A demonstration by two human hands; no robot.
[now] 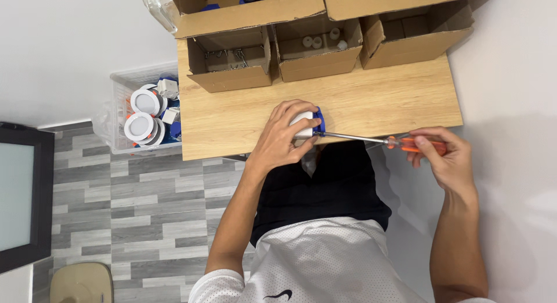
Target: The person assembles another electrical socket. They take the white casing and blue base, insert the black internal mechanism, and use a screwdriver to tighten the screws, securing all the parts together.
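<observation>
Left hand [282,139] is curling tight over a white-and-blue light fitting [307,124] at the wooden table's [371,100] near edge. Right hand [442,154] is pinching an orange-handled screwdriver [377,140], tip meeting the fitting. Cardboard boxes [316,47] are lining the far edge.

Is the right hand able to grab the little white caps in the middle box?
Probably not right now: the right hand holds the screwdriver, though the middle box is open on top.

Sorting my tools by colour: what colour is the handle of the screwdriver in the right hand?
Orange, seen in the head view: the screwdriver handle sits in the right hand.
</observation>
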